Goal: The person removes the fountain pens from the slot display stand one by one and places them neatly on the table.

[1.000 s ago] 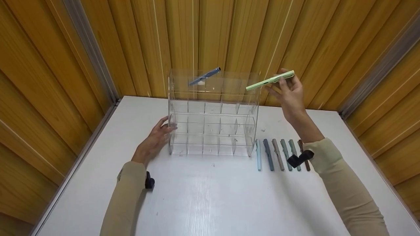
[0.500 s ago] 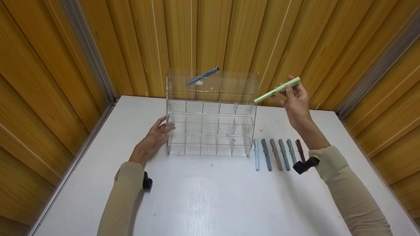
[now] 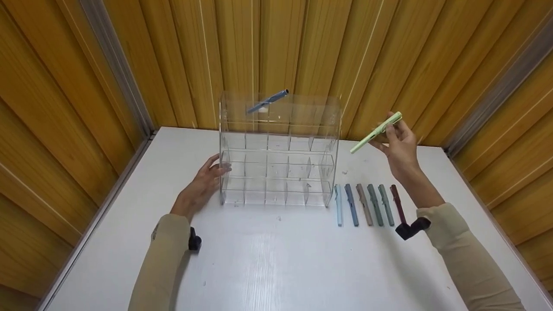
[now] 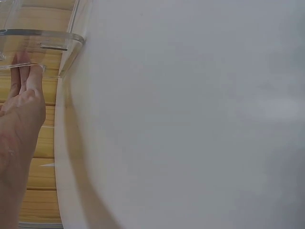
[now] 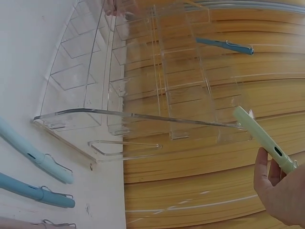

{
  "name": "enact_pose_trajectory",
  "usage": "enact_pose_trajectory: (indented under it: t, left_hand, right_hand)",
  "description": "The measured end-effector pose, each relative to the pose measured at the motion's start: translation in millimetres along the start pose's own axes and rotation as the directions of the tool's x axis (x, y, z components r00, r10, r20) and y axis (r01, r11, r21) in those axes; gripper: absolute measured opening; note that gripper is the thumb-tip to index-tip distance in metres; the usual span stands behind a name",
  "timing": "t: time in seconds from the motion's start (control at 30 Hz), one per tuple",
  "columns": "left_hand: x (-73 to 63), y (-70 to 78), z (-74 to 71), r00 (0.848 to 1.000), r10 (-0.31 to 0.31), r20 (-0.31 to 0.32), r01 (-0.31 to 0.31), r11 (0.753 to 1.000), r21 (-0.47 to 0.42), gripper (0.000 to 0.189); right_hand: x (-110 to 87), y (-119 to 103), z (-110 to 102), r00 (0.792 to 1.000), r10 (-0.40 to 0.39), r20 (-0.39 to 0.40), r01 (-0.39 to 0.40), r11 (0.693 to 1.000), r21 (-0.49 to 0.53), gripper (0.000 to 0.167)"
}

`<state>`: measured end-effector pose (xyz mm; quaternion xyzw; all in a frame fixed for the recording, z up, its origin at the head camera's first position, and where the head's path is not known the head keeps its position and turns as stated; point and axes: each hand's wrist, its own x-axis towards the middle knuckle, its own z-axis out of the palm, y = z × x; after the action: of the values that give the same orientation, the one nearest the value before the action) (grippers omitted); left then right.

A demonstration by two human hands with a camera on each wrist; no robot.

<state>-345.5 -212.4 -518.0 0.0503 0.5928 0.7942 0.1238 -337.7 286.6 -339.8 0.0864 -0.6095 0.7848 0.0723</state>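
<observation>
My right hand [image 3: 402,151] pinches a light green pen [image 3: 376,132] between thumb and fingers, to the right of a clear acrylic display rack [image 3: 277,169]. The pen is tilted, its lower end toward the rack and apart from it. In the right wrist view the same green pen [image 5: 264,138] appears in front of the wooden wall. My left hand [image 3: 203,183] rests against the rack's left side with extended fingers, partly seen through the clear plastic. One blue pen [image 3: 268,102] lies slanted in the rack's top tier.
Right of the rack, several capped pens lie side by side on the white table [image 3: 268,263], from a light blue pen [image 3: 338,205] to a dark red pen [image 3: 396,204]. Wood-panelled walls [image 3: 276,47] enclose the table at the back and sides.
My right hand has moved right and down with the green pen, away from the rack, and the pen tilts more steeply. My left hand stays at the rack's side.
</observation>
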Motion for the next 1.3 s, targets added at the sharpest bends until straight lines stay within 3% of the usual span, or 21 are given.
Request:
enact_pose_trajectory:
  t: [0.27,0.57,0.73,1.03,1.2,1.3]
  left_hand:
    - [-4.5,-6.1,1.2,1.0,-0.019,-0.008,0.02,0.999,0.028,0.072]
    - [-4.1,-3.9,-0.1,1.0,-0.005,-0.004,0.006,0.999,0.032,0.074]
    - [-5.9,-1.3,0.4,1.0,-0.007,-0.009,0.008,1.0,0.02,0.073]
    - [-4.6,-0.2,1.5,1.0,-0.015,-0.009,0.015,0.999,0.029,0.075]
    - [-3.3,-0.7,0.6,1.0,-0.018,-0.016,0.019,0.999,0.031,0.073]
    - [-2.0,-0.8,0.4,1.0,-0.023,-0.015,0.023,0.999,0.037,0.073]
  right_hand:
    - [-7.4,10.7,-24.0,0.999,0.012,-0.037,-0.014,0.998,-0.055,0.041]
    - [-15.7,11.3,-55.8,0.994,0.083,-0.066,-0.091,0.988,-0.122,0.032]
    - [-18.2,9.9,-70.3,0.991,0.109,-0.081,-0.12,0.982,-0.146,0.037]
    - [-22.7,16.2,-95.9,0.98,0.168,-0.106,-0.189,0.951,-0.243,0.062]
    - [-21.5,21.0,-105.6,0.983,0.132,-0.13,-0.167,0.935,-0.312,0.059]
    - [-21.6,25.0,-110.7,0.985,0.09,-0.15,-0.147,0.894,-0.424,0.057]
